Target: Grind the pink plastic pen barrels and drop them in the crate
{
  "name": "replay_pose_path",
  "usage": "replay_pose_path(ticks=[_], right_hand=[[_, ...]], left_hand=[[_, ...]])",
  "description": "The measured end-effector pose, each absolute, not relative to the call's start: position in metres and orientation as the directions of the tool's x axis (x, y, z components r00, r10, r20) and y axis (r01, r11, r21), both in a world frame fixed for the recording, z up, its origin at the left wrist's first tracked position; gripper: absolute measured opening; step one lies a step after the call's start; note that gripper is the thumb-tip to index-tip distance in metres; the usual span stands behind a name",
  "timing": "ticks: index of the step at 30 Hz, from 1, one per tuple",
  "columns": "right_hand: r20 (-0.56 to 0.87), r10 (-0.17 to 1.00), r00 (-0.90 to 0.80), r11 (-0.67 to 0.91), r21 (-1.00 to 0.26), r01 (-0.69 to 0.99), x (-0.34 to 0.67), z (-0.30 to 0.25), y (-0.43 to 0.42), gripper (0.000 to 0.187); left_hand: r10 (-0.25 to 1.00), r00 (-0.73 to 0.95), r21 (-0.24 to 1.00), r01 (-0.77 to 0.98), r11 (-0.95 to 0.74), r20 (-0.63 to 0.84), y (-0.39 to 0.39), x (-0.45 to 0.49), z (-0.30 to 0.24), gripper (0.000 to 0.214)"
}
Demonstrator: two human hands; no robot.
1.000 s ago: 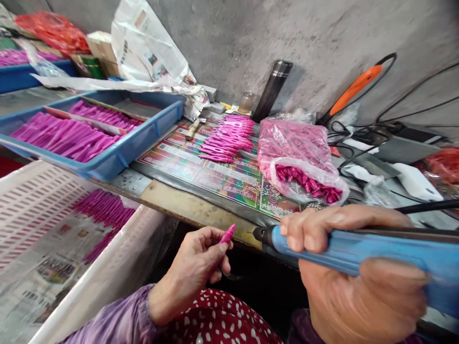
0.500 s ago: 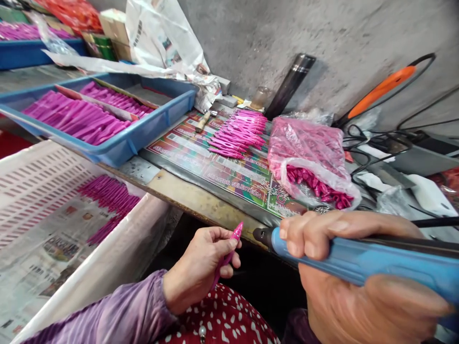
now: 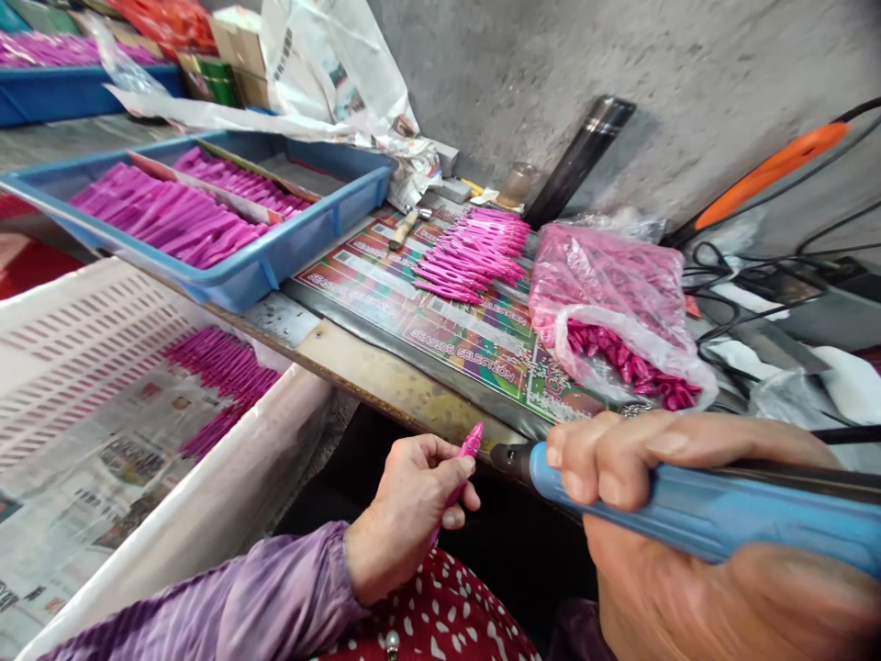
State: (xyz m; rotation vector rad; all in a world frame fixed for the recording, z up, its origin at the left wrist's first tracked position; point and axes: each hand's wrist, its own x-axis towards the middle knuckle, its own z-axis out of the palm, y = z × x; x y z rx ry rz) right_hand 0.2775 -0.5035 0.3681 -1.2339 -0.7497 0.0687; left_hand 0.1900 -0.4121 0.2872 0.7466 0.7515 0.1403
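Two hands at 6 o'clock: left hand [image 3: 413,514] pinching a pink stick [image 3: 471,444], right hand [image 3: 661,496] gripping a blue soldering iron [image 3: 716,503]

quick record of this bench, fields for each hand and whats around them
left hand: holds a magenta piece upright, thin stem running down past the palm
right hand: grips a blue-handled tool, dark tip toward the magenta piece
on bench: magenta pieces on a printed mat, beside a pink plastic bag
beyond: blue tray of magenta pieces
lower left: white perforated crate lined with newspaper
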Motion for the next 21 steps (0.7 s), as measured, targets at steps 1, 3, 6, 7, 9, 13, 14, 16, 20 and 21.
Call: replay_pose_path(ticks=[1,3,6,7,9,13,14,16,20,21], right_hand=[[0.478,0.434,0.764,0.356,-0.87,0.342,0.278,0.368,-0.504,0.043],[0.471,0.433,0.769,0.344,-0.874,0.342,0.278,0.367,-0.503,0.044],[0.463,0.429,0.776,0.349,-0.877,0.33,0.278,0.367,-0.502,0.044],[0.463,0.43,0.775,0.355,-0.876,0.327,0.278,0.367,-0.502,0.044],[0.468,0.43,0.772,0.366,-0.872,0.325,0.278,0.367,-0.502,0.042],[0.495,0.462,0.736,0.389,-0.859,0.334,0.282,0.366,-0.505,0.04],[0.498,0.467,0.731,0.391,-0.858,0.335,0.284,0.366,-0.506,0.039],[0.503,0.479,0.719,0.394,-0.855,0.336,0.287,0.365,-0.507,0.037],[0.517,0.517,0.683,0.411,-0.849,0.332,0.292,0.363,-0.51,0.035],[0.515,0.525,0.678,0.411,-0.85,0.328,0.292,0.363,-0.511,0.036]], left_hand=[[0.371,0.732,0.659,0.139,0.74,-0.571,-0.412,0.19,0.288,0.04],[0.37,0.73,0.657,0.141,0.741,-0.574,-0.412,0.191,0.289,0.04],[0.371,0.732,0.66,0.142,0.738,-0.572,-0.412,0.191,0.288,0.04],[0.372,0.732,0.661,0.141,0.737,-0.571,-0.412,0.191,0.288,0.039],[0.377,0.728,0.663,0.14,0.736,-0.572,-0.412,0.192,0.287,0.037],[0.38,0.719,0.663,0.149,0.733,-0.582,-0.414,0.192,0.288,0.031],[0.38,0.717,0.664,0.153,0.732,-0.584,-0.414,0.192,0.288,0.03],[0.382,0.713,0.665,0.158,0.73,-0.589,-0.414,0.192,0.288,0.028],[0.38,0.705,0.664,0.172,0.727,-0.599,-0.414,0.192,0.291,0.028],[0.38,0.703,0.664,0.174,0.728,-0.601,-0.413,0.193,0.292,0.028]])
